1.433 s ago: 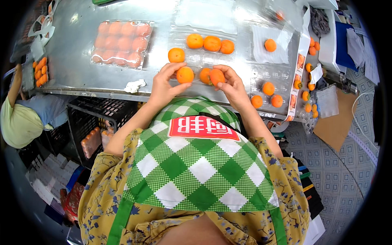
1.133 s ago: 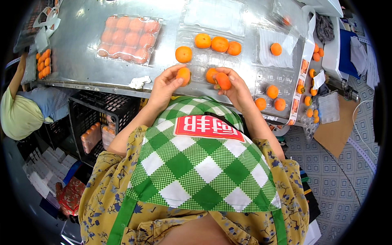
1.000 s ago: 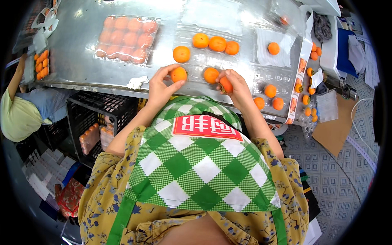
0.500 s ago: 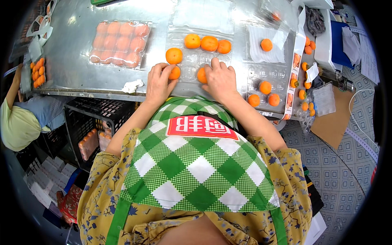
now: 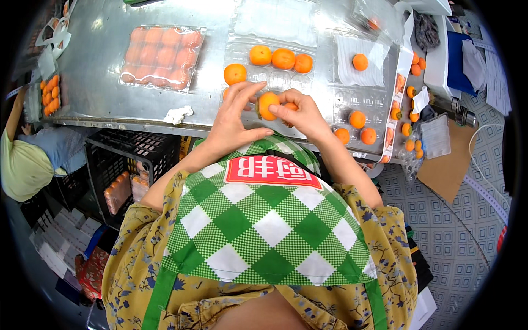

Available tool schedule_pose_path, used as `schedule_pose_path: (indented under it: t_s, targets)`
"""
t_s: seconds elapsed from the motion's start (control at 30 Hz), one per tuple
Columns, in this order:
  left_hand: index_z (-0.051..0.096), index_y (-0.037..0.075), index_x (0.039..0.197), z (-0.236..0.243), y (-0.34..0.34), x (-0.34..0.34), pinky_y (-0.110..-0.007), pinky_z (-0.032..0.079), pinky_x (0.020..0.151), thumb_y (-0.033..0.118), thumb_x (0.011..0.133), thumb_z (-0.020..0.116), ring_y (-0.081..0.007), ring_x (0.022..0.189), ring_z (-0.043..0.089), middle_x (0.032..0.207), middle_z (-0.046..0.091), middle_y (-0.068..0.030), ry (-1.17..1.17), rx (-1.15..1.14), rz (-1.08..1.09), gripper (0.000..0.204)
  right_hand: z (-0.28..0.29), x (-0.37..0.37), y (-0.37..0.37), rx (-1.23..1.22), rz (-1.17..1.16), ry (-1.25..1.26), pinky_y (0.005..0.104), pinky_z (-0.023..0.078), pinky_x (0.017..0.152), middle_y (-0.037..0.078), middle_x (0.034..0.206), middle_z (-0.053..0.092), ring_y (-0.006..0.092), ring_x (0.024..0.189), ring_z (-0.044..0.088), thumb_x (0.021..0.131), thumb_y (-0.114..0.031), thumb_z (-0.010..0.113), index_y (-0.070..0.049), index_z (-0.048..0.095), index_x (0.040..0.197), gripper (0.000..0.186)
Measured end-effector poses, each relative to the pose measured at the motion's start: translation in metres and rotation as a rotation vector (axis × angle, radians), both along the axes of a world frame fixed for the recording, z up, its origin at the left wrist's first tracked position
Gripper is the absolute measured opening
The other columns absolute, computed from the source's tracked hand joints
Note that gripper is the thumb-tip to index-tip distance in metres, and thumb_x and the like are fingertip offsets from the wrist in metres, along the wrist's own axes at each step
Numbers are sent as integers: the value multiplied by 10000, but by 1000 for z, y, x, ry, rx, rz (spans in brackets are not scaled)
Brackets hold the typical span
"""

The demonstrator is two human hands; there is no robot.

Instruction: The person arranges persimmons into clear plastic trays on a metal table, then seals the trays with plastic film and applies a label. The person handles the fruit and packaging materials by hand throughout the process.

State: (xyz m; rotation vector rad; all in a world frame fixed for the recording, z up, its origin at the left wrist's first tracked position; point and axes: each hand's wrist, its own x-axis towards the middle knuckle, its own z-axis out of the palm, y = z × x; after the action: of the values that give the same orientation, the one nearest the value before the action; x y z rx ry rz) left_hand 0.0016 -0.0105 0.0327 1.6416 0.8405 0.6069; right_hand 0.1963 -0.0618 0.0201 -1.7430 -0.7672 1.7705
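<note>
My right hand grips an orange persimmon, its green leafy cap partly showing, just above the near edge of a clear plastic tray. Beside it, my left hand is open, its fingers stretched and its thumb apart. A second bit of orange fruit shows among my right fingers; whether it is held or lies in the tray I cannot tell. Three persimmons line the tray's far row. Another persimmon sits at its left side, and one below that is mostly hidden by my left hand.
A closed clear pack of fruit lies to the left, near a crumpled white tissue. On the right, another tray holds several persimmons. Black crates stand below the metal table. A person in yellow is at far left.
My right hand has lifted a persimmon from the tray's near row and turned it. My left hand has let go of the persimmon at the near left and opened toward the lifted one.
</note>
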Motion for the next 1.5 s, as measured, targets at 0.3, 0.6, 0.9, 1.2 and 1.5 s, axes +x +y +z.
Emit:
schedule_pose_path:
  t_s: [0.3,0.6,0.9,1.2,1.5]
  targets:
    - [546,78,1165,-4,0,-2,-334,498,809,79,611,804,-239,1004,557,1109,545,-96,-18,79,25,611,15,-14,-9,486,-24,127,306,441,918,95,1120,600,173,1073,551,728,-193,766,3,540,1196,556]
    - [555,74,1164,2,2,-3,-329,502,820,23,637,779,-237,1021,555,1098,536,-99,0,231,-27,575,25,-12,-6,243,-81,312,263,487,813,84,1060,641,123,963,593,825,-211,704,20,583,1174,435]
    - [449,37,1266,-16,-1,-13,-346,431,946,113,798,610,-201,1080,531,1177,491,-78,-299,-739,-18,500,-12,51,-28,443,243,-951,345,507,646,78,920,569,216,778,612,671,-243,786,-137,636,1135,499]
    - [583,38,882,-21,4,-19,-334,520,767,162,916,552,-178,923,593,944,580,-68,-280,-958,98,133,-36,32,-40,449,335,-1027,392,507,659,100,963,520,271,816,604,609,-179,792,-148,614,1139,561]
    - [646,31,974,-22,-1,-12,-252,506,712,87,855,648,-108,799,596,873,612,-31,-192,-848,161,132,-18,34,-41,299,-138,-69,283,482,662,73,931,637,160,760,591,769,-205,728,-39,612,1111,397]
